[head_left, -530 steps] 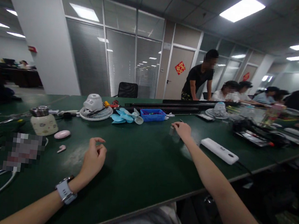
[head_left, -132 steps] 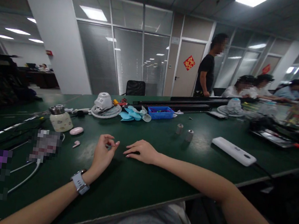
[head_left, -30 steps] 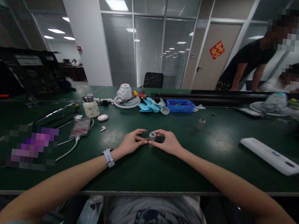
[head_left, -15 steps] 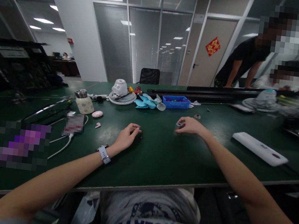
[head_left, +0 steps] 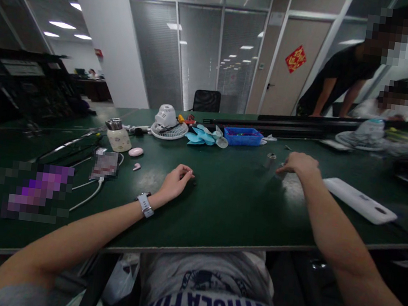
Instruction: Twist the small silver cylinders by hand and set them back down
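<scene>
At two o'clock from the person's half-curled left hand [head_left: 177, 178], a short grey metal cylinder [head_left: 270, 161] stands upright on the dark green tabletop [head_left: 226, 210].
The right hand [head_left: 299, 166] bends down over a similar grey cylinder [head_left: 278, 176], at four o'clock from the first; whether its fingers grasp this or only touch, I cannot tell. A flat base probably keeps the first one steady without holding. Whether the left hand, near a tiny dark piece [head_left: 195, 183], holds anything is also not clear.
</scene>
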Tool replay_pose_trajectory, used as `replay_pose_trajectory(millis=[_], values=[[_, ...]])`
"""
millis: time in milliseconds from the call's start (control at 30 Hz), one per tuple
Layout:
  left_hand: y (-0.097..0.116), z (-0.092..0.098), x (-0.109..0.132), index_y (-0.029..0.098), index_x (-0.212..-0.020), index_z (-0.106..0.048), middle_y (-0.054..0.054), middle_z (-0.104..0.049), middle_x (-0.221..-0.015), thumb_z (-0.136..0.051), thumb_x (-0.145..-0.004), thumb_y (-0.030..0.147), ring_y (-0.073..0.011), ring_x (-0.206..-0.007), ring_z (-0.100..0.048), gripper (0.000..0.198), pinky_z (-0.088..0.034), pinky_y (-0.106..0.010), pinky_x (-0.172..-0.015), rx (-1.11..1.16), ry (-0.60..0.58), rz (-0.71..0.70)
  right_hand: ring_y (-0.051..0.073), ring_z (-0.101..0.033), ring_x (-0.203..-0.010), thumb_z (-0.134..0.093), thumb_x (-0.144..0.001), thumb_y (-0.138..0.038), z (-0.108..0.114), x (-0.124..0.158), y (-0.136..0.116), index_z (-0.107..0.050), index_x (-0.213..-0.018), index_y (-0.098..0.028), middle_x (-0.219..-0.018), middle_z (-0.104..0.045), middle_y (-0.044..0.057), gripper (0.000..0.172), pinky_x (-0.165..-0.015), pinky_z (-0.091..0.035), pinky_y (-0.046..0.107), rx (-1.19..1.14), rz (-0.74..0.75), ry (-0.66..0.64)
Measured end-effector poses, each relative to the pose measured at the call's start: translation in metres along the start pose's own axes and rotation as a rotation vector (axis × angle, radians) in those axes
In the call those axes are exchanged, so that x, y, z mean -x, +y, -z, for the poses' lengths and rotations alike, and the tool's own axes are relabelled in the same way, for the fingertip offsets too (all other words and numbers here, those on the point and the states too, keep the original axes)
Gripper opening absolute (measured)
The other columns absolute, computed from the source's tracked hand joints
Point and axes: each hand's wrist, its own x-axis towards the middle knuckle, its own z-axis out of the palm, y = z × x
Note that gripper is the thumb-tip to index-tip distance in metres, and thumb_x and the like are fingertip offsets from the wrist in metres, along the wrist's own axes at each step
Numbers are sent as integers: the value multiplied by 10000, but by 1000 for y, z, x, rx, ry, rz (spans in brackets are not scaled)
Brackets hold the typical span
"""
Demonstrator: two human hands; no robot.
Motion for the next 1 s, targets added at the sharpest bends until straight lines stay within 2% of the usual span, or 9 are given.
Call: replay_pose_trajectory(millis=[100,167,233,300,467,600,733,867,1000], values=[[-1,0,-1,200,-942,-549,-87,-724,-944,-511,-871,386,-229,-941,-668,203,-463,-366,-836,30,81,27,385,-637,-986,-734,-716,-426,9,26,-44,-677,-1050,-132,-998,-693,204,449,-831,-474,545,37,9,102],[-3,0,-3,201,-975,-524,-79,-721,-923,-505,-875,387,-227,-940,-660,212,-456,-369,-836,59,166,49,317,-636,-1024,-558,-879,-367,3,49,-84,-652,-1140,-158,-1057,-697,155,348,-904,-454,496,-107,319,231],[-7,0,-4,203,-1004,-490,-67,-714,-889,-500,-877,393,-223,-920,-657,228,-452,-366,-822,90,249,65,246,-624,-1074,-490,-928,-310,-12,73,-124,-649,-1176,-196,-1146,-687,100,316,-961,-436,425,-284,716,172],[-11,0,-6,206,-1006,-468,-57,-704,-862,-498,-876,399,-219,-901,-658,234,-449,-361,-811,113,288,67,217,-586,-1157,-486,-939,-285,-31,93,-155,-608,-1262,-206,-1258,-643,81,353,-994,-419,396,-390,985,59],[-13,-3,-6,215,-993,-453,-41,-688,-836,-499,-870,411,-210,-851,-661,236,-455,-346,-776,144,261,57,201,-487,-1291,-460,-960,-253,-61,113,-187,-572,-1323,-218,-1352,-575,70,381,-1025,-395,391,-418,1198,-117],[-10,-2,-5,214,-985,-455,-39,-689,-825,-506,-865,412,-213,-848,-655,237,-441,-349,-782,118,262,50,180,-598,-1157,-510,-912,-149,-61,109,-185,-682,-1177,-242,-1201,-679,36,329,-982,-418,344,-390,1165,-129],[-9,-1,-4,212,-995,-468,-44,-698,-845,-506,-866,417,-216,-851,-654,245,-438,-344,-757,110,245,75,184,-658,-1010,-509,-902,-147,-43,91,-159,-684,-1181,-245,-1090,-725,32,344,-917,-439,326,-299,1023,-55],[-9,0,-4,210,-1006,-469,-50,-703,-856,-506,-868,422,-220,-858,-660,256,-444,-337,-727,100,233,91,231,-656,-947,-470,-942,-361,-9,54,-98,-656,-1239,-291,-1024,-733,54,357,-865,-445,352,-147,584,167],[-9,-1,-4,206,-1000,-469,-52,-702,-853,-518,-862,408,-217,-861,-661,250,-455,-348,-762,112,228,80,248,-656,-911,-563,-869,-425,17,18,-26,-707,-1150,-320,-980,-738,31,333,-775,-470,325,-61,227,124]])
